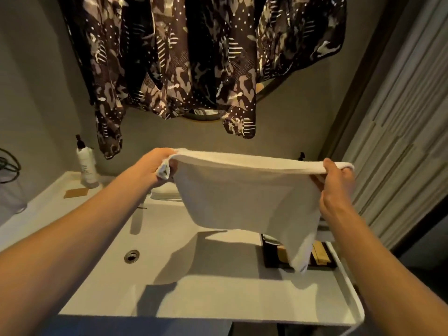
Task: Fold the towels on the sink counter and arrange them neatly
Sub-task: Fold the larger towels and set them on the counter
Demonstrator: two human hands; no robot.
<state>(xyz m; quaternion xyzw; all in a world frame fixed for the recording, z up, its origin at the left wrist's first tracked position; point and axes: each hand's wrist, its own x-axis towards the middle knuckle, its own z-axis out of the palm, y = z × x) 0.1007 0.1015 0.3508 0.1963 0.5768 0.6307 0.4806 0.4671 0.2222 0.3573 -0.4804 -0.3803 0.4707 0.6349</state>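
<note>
The fingers [163,170] of the left hand [155,166] are curled round the left top corner of a white towel [244,200], with a bunched bit of cloth showing under the palm. The fingers [319,183] of the right hand [337,187] pinch the right top corner, thumb lying over the upper edge and the rest tucked behind the cloth. Between the two grips the top edge runs stretched and nearly level, sagging slightly in the middle. Below the fingers the towel hangs free in the air as a folded sheet, its lower edge slanting so that the longest point drops beneath the right hand.

Under the towel lies the white counter [242,294], with a sink basin [157,263] sunk into it and a round drain [132,256] below and right of the left forearm. The towel's shadow falls across the basin and the counter's front. Below the right hand, partly hidden by the hanging corner, a dark tray [274,253] holds yellowish items that are too hidden to tell. Just behind the left hand a second white towel [164,191] rests on the counter, mostly covered by the wrist. Further left of the left hand stands a white pump bottle [86,166] with a dark top, and beside it a small tan card [75,192] lies flat. Above both hands a dark patterned cloth [194,57] hangs against the wall, draped over a round rim [271,89]. To the right of the right hand a pale ribbed curtain [400,141] hangs.
</note>
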